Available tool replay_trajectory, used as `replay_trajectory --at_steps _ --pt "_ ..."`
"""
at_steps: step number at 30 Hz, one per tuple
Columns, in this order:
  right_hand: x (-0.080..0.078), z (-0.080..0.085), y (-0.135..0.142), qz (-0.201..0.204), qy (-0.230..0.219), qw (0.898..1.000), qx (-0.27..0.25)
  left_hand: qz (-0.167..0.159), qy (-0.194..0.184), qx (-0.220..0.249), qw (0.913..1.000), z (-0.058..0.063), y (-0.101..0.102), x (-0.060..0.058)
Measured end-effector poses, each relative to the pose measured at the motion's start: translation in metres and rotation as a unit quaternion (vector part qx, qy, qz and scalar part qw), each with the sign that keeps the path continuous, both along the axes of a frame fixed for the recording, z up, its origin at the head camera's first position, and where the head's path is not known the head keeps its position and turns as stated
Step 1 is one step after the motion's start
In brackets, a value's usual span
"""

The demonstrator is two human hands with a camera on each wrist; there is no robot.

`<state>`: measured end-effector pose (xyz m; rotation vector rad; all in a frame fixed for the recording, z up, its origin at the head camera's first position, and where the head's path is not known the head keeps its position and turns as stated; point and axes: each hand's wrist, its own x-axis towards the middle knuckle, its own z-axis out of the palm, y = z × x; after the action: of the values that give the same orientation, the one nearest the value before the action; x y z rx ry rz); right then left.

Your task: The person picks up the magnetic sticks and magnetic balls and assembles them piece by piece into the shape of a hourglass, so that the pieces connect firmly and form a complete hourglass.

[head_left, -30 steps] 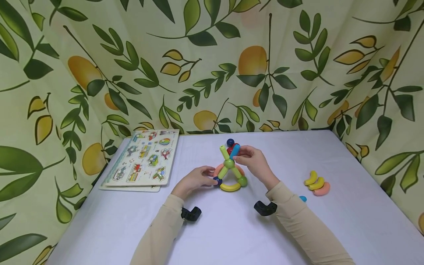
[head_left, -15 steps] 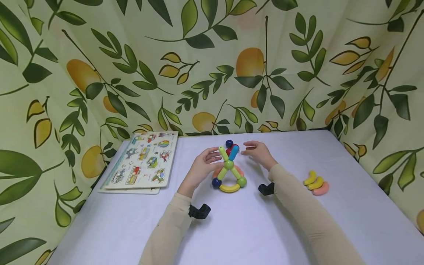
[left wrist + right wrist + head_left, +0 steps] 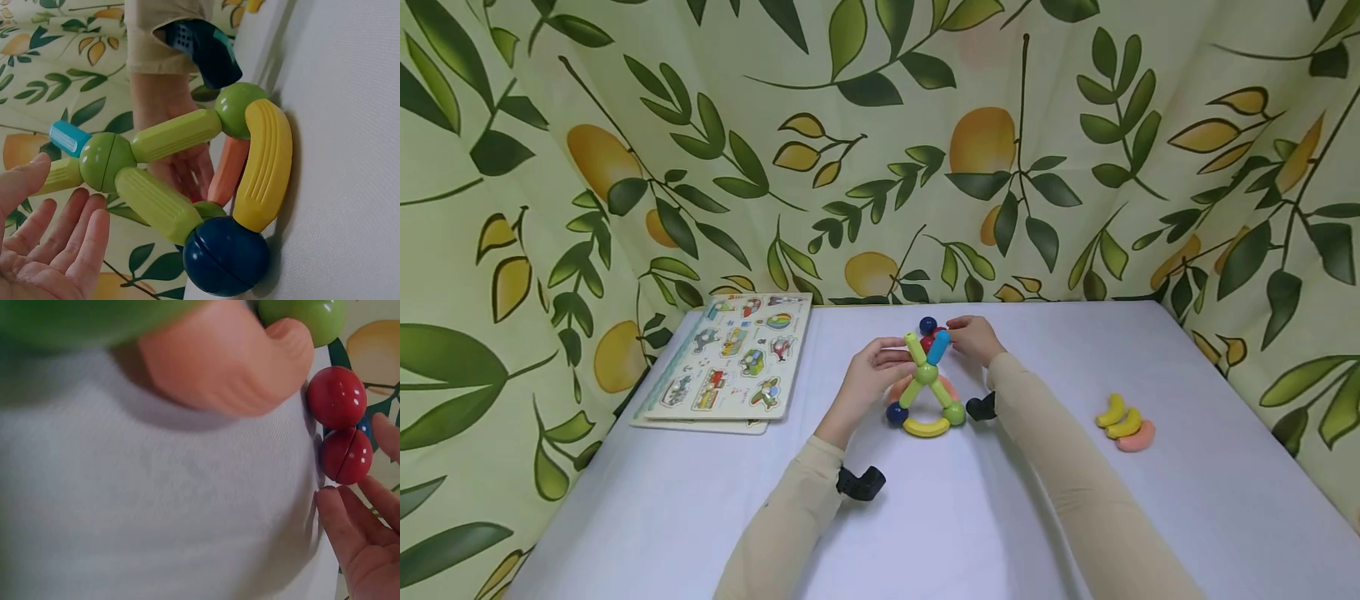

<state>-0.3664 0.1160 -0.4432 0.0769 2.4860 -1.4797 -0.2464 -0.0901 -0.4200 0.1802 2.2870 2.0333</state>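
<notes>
Reaching to the far side of the toy frame [image 3: 927, 374], the right hand [image 3: 976, 340] has its fingers parted around one of two red balls [image 3: 347, 456]; contact is unclear. The left hand [image 3: 876, 371], fingers loosely spread and gripping nothing, is beside the upper green rod [image 3: 916, 347]. The frame stands on the bench [image 3: 940, 517], between puzzle boards [image 3: 730, 367] left and curved pieces [image 3: 1123, 424] right.
</notes>
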Motion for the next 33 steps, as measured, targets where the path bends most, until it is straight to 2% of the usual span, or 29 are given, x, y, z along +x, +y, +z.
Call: replay_trajectory --at_steps 7,11,16,20,26,33 --pt "0.003 0.0 0.001 0.004 0.028 0.997 0.065 0.003 -0.012 -0.003 0.9999 -0.002 0.008 0.001" --pt "0.01 0.009 0.005 0.0 0.025 0.999 0.035 0.013 -0.012 -0.001 0.9998 -0.003 0.01 0.001" --pt "0.02 0.031 0.011 0.01 0.021 0.999 -0.048 0.027 -0.021 0.001 0.9994 -0.004 0.012 0.0" --pt "0.028 0.055 0.013 0.038 0.04 0.995 -0.083 0.035 -0.03 0.0 0.9989 -0.007 0.012 -0.001" --pt "0.039 0.088 0.008 0.098 0.078 0.989 -0.073 0.037 -0.02 -0.005 0.9991 -0.009 0.012 -0.002" --pt "0.049 0.107 -0.006 0.166 0.1 0.98 -0.042 0.032 -0.019 -0.009 0.9993 -0.01 0.011 0.0"
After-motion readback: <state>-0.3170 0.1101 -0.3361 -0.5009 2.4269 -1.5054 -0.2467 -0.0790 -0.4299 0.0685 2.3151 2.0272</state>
